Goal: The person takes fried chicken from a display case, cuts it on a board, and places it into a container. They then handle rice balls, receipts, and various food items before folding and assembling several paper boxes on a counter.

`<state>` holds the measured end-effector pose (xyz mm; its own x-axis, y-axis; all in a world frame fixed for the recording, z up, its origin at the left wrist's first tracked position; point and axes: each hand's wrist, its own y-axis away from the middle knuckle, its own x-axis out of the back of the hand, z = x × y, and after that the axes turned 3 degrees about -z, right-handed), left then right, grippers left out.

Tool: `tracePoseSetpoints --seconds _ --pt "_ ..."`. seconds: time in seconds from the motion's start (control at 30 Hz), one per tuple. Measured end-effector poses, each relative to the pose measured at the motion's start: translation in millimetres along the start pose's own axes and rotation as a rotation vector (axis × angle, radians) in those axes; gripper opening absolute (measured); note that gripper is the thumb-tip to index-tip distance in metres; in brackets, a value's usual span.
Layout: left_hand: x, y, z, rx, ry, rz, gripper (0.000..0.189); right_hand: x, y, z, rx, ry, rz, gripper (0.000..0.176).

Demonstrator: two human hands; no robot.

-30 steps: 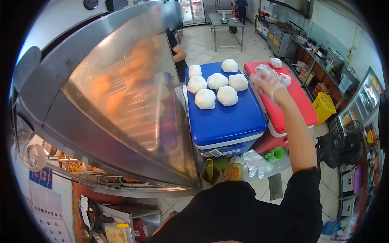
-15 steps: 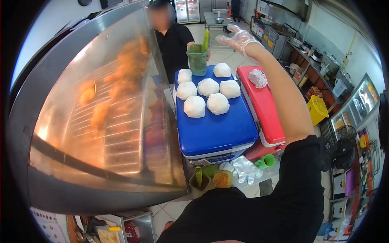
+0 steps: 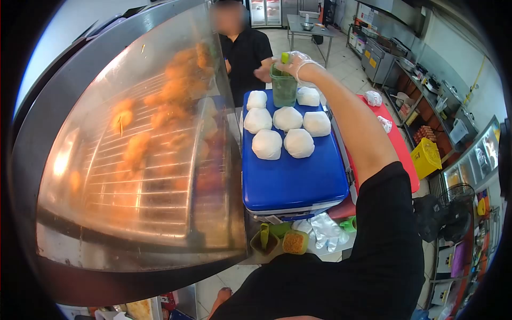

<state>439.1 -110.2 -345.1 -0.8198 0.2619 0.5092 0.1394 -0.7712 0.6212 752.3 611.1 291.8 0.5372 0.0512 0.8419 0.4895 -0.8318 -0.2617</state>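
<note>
Right hand: Our right hand (image 3: 300, 64), in a clear throwaway glove, reaches out to 12 o'clock, the arm stretched over the coolers.
Fingers: Our fingers (image 3: 288, 57) curl together over the rim of the green container (image 3: 284, 88), clamped on its top edge. We judge that this keeps the glove clear of what is inside.
Green container: It hangs upright in the air above the far end of the blue cooler (image 3: 290, 181), with a green handle (image 3: 285, 56) poking out. Upright probably means no spills.
Co-worker's hand: At 12 o'clock the co-worker's hand (image 3: 263, 72) touches the container's other side, so two hands share it.
Left hand: Ours is out of the picture.
White packets: Six white packets (image 3: 267, 144) lie bunched on the blue lid's far half, the flat lid serving as a shelf.
Red cooler: The red cooler (image 3: 402, 154) at 2 o'clock carries two small wrapped bundles.
Display case: At 9 o'clock the display case (image 3: 133, 160) holds fried pieces (image 3: 181, 69) on wire racks behind curved glass.
Worktop: At 6 o'clock we see small tubs (image 3: 294, 242) and spare gloves (image 3: 326, 229).
</note>
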Motion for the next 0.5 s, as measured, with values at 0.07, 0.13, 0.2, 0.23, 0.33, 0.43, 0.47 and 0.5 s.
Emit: tracePoseSetpoints --seconds 0.07,0.13,0.2,0.23,0.33,0.43,0.47,0.5 --pt "-3.5 5.8 8.6 0.133 0.049 0.095 0.033 0.0 -27.1 4.5 -0.185 0.328 0.055 0.053" --pt "-21.6 -13.3 -33.6 -0.140 -0.369 -0.065 0.034 7.9 -52.6 26.0 -0.016 0.495 -0.049 0.050" --pt "-22.3 -10.0 -30.6 -0.293 -0.552 -0.099 0.035 4.1 -83.8 75.4 0.394 0.681 0.052 0.035" --pt "-23.2 -8.6 -31.5 -0.192 -0.530 -0.142 0.035 7.1 -84.1 71.0 0.398 0.679 0.054 0.035" --pt "-25.3 -2.8 -40.7 -0.179 -0.556 -0.220 0.033 15.3 -64.7 51.2 -0.218 -0.562 -0.123 0.037" --pt "-29.3 0.2 -41.3 -0.205 -0.536 -0.131 0.032 18.4 -43.8 29.4 -0.246 -0.341 -0.067 0.044" --pt "-38.6 9.1 -38.5 -0.133 -0.465 -0.018 0.032 22.2 -48.1 23.9 -0.254 0.036 -0.078 0.052" --pt "-34.7 20.0 -33.8 0.071 -0.253 -0.070 0.033 17.9 -47.6 21.1 -0.261 0.034 -0.105 0.052"
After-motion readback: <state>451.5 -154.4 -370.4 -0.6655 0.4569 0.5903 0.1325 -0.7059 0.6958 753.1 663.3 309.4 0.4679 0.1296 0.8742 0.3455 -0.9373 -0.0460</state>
